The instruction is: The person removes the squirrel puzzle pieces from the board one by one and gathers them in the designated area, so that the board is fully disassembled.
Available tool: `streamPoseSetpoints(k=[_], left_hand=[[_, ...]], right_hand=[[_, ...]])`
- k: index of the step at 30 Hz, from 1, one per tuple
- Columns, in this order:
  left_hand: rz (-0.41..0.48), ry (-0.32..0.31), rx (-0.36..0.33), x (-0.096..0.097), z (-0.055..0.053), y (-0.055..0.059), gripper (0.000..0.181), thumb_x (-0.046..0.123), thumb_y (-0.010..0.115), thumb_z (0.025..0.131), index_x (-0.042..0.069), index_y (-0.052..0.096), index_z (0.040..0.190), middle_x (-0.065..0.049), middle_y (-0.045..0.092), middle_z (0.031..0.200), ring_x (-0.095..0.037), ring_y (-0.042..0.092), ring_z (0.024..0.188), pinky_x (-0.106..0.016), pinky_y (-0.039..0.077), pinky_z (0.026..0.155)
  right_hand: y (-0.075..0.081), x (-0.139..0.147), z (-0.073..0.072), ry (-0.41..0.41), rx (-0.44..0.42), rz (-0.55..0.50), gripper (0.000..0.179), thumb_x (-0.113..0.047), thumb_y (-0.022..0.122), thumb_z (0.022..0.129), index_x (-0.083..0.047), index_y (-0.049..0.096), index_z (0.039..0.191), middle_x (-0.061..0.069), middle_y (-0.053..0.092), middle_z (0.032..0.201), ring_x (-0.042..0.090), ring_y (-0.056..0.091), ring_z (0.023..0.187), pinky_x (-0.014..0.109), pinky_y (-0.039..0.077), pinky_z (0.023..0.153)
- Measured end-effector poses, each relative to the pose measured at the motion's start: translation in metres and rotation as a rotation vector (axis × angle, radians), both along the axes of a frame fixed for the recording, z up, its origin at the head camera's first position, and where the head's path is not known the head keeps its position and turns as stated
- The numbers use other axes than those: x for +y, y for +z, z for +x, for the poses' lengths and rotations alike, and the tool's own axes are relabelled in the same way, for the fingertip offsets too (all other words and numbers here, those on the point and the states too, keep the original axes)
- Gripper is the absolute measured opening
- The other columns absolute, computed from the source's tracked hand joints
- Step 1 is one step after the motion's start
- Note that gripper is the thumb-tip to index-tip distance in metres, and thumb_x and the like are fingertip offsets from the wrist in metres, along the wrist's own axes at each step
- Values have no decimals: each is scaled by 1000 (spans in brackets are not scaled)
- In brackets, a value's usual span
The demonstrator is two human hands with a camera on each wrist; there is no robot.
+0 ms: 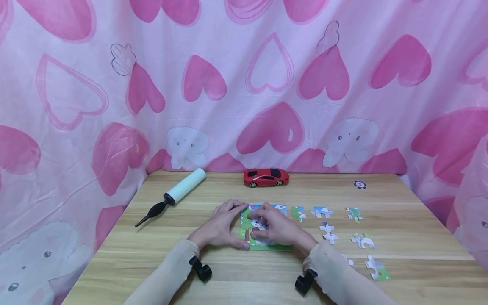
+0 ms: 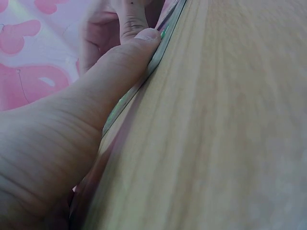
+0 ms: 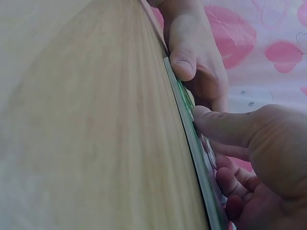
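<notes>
A green-and-blue jigsaw puzzle (image 1: 283,247) lies on the table, its picture showing a white animal. My left hand (image 1: 221,224) rests along its left side, fingers stretched to the top corner and thumb at the bottom left corner; the left wrist view shows that thumb (image 2: 139,45) on the puzzle's edge. Over the middle, my right hand (image 1: 278,226) pinches a puzzle piece (image 1: 259,223) with a white face on it between curved forefinger and thumb. In the right wrist view the right thumb (image 3: 216,125) reaches down to the puzzle's surface. My right hand hides much of the picture.
Several loose puzzle pieces (image 1: 328,233) are spread to the right, one partly behind my right sleeve. A red toy car (image 1: 266,178) stands at the back edge. A pale green hand pump (image 1: 187,186) lies at the left, and a round patterned chip (image 1: 359,184) at the back right.
</notes>
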State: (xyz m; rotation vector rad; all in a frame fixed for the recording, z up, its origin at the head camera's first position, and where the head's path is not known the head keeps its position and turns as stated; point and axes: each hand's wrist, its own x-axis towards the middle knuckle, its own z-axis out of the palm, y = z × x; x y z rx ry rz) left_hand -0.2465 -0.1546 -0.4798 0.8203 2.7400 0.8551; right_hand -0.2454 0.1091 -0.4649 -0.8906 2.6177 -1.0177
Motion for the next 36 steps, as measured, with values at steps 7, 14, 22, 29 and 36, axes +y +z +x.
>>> streamPoseSetpoints(k=[7,14,22,29,36], left_hand=[[-2,1,-3,1,0,0,122,74,92,78,25,38,175,-2,35,175,-32,31,161,-63,32,131],[-7,-1,2,1,-1,0,123,75,92,76,25,38,175,-2,36,174,-32,33,160,-62,33,131],[-16,5,12,1,-1,0,123,76,92,76,25,38,175,-1,36,173,-31,33,160,-62,32,132],[-11,-1,8,1,-2,-1,123,75,92,77,25,37,175,-1,36,174,-31,31,161,-62,31,132],[-14,-5,17,0,0,-2,123,76,91,77,25,38,175,0,36,173,-29,32,161,-60,30,133]], right_hand=[[1,0,1,-3,-28,-6,51,-32,85,102,-24,71,151,1,56,127,17,53,109,39,50,92],[1,0,1,-21,-81,-39,52,-31,85,102,-25,70,151,2,58,127,20,55,110,41,51,94],[1,0,0,-28,-103,-75,52,-30,86,101,-26,71,151,1,57,123,20,55,106,35,50,87],[0,1,0,-15,-80,-70,52,-30,84,103,-25,71,152,2,56,123,19,55,104,33,50,85],[1,1,1,-5,-60,-61,51,-28,84,103,-24,71,151,1,58,125,17,55,104,33,51,86]])
